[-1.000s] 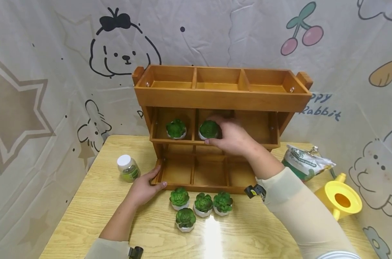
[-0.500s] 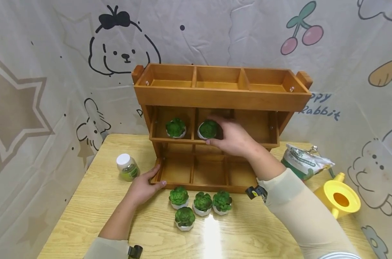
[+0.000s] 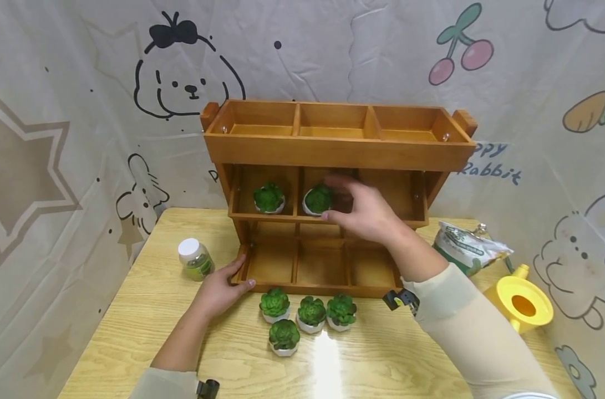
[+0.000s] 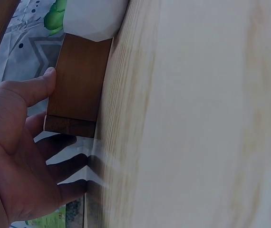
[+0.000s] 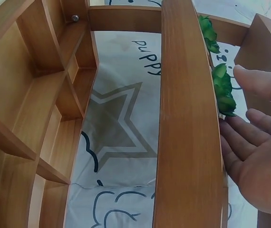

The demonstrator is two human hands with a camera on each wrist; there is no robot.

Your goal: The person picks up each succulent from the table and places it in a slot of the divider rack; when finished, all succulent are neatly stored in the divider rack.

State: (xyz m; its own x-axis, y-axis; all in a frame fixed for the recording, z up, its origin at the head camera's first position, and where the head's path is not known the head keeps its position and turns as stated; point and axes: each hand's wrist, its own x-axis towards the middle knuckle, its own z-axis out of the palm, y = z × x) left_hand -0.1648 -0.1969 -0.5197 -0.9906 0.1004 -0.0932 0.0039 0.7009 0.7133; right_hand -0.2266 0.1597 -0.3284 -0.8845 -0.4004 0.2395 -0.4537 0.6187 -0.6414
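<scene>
A three-tier wooden planter shelf point(image 3: 339, 154) stands on the table. My left hand point(image 3: 221, 289) holds the left front corner of its lowest tier, thumb in front and index finger at the side; the left wrist view shows the other fingers loosely spread. My right hand point(image 3: 367, 210) is at the middle tier, fingers apart, just right of a potted succulent point(image 3: 319, 199) in the central compartment. Another potted succulent point(image 3: 269, 198) sits in the compartment to its left. In the right wrist view, the fingertips are close beside the green leaves point(image 5: 223, 90).
Several potted succulents point(image 3: 311, 313) stand on the table before the shelf. A white-lidded jar point(image 3: 196, 260) is at left. On the right are a green-and-white bag point(image 3: 467, 248) and a yellow watering can point(image 3: 522, 305). A printed cloth hangs behind.
My right hand has let go of the succulent in the central compartment and drawn slightly to the right, its fingers opening. The left hand keeps its place on the shelf.
</scene>
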